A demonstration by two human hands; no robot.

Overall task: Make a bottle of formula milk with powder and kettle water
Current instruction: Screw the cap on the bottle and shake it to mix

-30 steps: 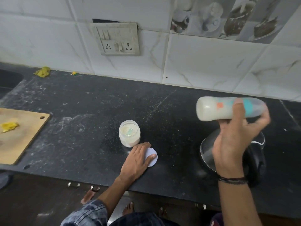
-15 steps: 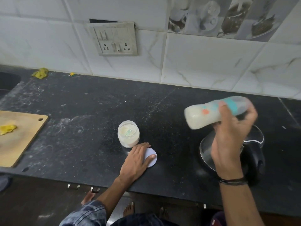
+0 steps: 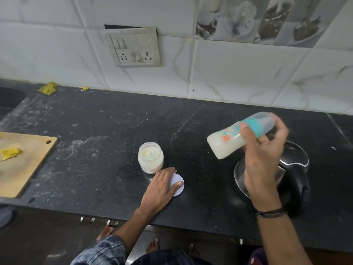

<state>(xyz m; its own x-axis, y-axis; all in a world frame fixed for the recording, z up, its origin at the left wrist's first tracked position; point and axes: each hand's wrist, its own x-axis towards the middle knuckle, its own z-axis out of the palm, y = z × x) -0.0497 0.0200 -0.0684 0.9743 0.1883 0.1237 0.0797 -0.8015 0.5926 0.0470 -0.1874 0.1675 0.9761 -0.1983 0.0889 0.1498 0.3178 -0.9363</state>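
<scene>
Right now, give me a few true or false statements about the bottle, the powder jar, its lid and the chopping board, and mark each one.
1. The clear baby bottle with the teal collar stands upright on the black stone counter. False: the right hand holds it tilted in the air above the black kettle.
2. The left hand rests on the round white lid. True.
3. The small clear jar of white powder is open. True.
4. The wooden chopping board lies right of the kettle. False: it lies at the counter's far left.
</scene>
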